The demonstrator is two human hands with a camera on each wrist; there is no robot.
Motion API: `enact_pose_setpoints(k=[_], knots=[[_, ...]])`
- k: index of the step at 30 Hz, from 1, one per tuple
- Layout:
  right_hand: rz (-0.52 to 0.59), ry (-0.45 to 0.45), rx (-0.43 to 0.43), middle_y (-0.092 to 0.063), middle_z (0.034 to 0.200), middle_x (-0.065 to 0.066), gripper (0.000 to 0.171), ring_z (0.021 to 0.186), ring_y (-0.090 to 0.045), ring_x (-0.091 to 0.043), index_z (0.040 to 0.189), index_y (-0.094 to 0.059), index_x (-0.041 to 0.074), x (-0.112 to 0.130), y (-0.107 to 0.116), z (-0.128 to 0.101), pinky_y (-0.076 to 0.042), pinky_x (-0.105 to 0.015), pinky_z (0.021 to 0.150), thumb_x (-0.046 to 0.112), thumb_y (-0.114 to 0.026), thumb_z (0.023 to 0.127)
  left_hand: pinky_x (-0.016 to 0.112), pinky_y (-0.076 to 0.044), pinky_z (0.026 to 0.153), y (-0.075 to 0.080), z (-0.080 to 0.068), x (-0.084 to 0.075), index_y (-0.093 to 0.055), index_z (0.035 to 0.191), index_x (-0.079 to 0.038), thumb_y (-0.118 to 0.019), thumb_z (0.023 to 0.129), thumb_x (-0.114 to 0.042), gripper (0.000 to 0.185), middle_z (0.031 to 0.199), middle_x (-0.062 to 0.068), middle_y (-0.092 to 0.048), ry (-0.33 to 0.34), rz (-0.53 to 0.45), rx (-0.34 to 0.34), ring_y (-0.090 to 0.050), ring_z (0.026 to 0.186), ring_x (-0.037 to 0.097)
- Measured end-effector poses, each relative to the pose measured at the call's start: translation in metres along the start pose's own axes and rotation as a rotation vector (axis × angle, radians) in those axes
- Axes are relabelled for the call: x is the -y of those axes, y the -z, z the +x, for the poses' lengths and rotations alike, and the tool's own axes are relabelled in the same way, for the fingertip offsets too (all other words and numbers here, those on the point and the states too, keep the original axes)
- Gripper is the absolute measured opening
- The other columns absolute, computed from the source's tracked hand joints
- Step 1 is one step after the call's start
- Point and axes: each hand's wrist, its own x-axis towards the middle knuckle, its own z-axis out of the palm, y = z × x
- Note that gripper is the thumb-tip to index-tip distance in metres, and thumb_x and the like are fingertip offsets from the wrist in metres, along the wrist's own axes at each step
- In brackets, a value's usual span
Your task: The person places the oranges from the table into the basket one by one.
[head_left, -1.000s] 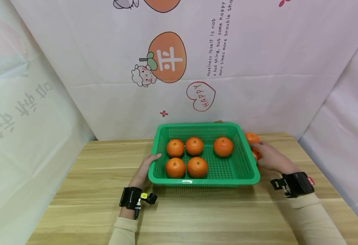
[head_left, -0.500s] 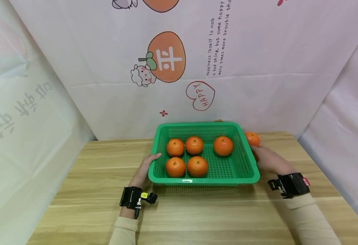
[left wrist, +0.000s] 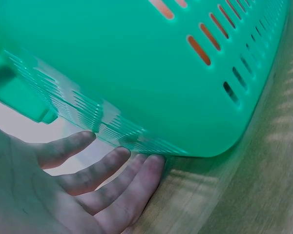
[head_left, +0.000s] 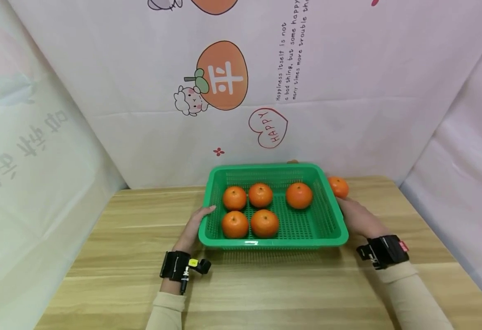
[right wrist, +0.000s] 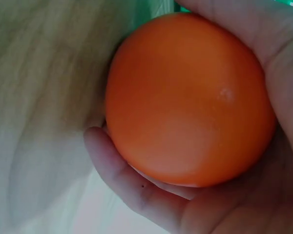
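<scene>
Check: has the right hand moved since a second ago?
Yes. The right hand, gripping an orange, drew in against the basket rim, covering that orange in the head view.

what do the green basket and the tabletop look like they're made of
Green basket: looks like moulded plastic, smooth and slightly glossy, with slotted walls and a perforated floor. Table: pale wood grain in plank-like bands, matte; solid wood or laminate, cannot tell.
</scene>
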Motion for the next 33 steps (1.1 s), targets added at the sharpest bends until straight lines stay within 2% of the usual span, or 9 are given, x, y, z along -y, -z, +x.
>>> enact_pose_setpoints(k=[4,10,18,24,29,33], knots=[[0.000,0.010,-0.023,-0.074,0.113,-0.002,0.039,0.112,-0.069,-0.031,0.127,-0.063,0.024,0.0004,0.0009,0.0026,-0.055,-0.054,0.096,0.030,-0.079,0.092,0.040,-0.050,0.112,0.0012,0.0005,-0.0021,-0.029,0.165,-0.014,-0.044,0.107,-0.049,0.070,0.163,0.015,-0.046,-0.015,-0.007,0.003,-0.055,0.139,0.024],[-0.021,-0.020,-0.014,-0.073,0.113,-0.004,0.033,0.111,-0.069,-0.031,0.125,-0.062,0.025,0.0002,-0.0014,0.0010,-0.056,-0.056,0.093,0.031,-0.075,0.095,0.048,-0.044,0.120,0.0001,-0.0008,-0.0024,-0.027,0.166,-0.017,-0.046,0.105,-0.052,0.072,0.164,0.012,-0.044,0.006,0.006,-0.018,-0.049,0.146,0.029],[-0.054,0.006,-0.007,-0.073,0.112,-0.006,0.035,0.107,-0.070,-0.032,0.126,-0.061,0.021,-0.0005,-0.0006,0.0007,-0.057,-0.056,0.088,0.025,-0.074,0.094,0.048,-0.046,0.118,0.0000,-0.0008,-0.0036,-0.027,0.166,-0.015,-0.045,0.106,-0.049,0.071,0.164,0.015,-0.044,0.011,-0.028,-0.008,-0.050,0.144,0.030],[-0.080,0.010,0.016,-0.073,0.113,0.000,0.031,0.106,-0.070,-0.026,0.120,-0.065,0.026,-0.0019,0.0032,0.0006,-0.057,-0.051,0.088,0.029,-0.078,0.091,0.051,-0.041,0.123,-0.0002,0.0004,-0.0065,-0.028,0.166,-0.017,-0.047,0.105,-0.052,0.072,0.165,0.011,-0.043,0.009,-0.041,0.014,-0.046,0.148,0.029],[-0.086,0.014,0.012,-0.074,0.110,-0.005,0.021,0.104,-0.070,-0.029,0.114,-0.071,0.020,-0.0039,0.0048,-0.0018,-0.058,-0.055,0.090,0.025,-0.075,0.094,0.051,-0.040,0.123,0.0007,0.0009,-0.0046,-0.028,0.166,-0.020,-0.049,0.103,-0.055,0.075,0.165,0.009,-0.044,0.021,-0.028,0.001,-0.046,0.149,0.029],[-0.076,0.006,0.022,-0.073,0.104,-0.003,0.018,0.098,-0.068,-0.023,0.109,-0.074,0.019,-0.0064,0.0038,-0.0039,-0.057,-0.050,0.087,0.023,-0.076,0.092,0.050,-0.042,0.122,0.0008,-0.0011,-0.0012,-0.025,0.167,-0.022,-0.048,0.103,-0.058,0.077,0.165,0.009,-0.043,0.032,-0.018,0.009,-0.046,0.149,0.029]])
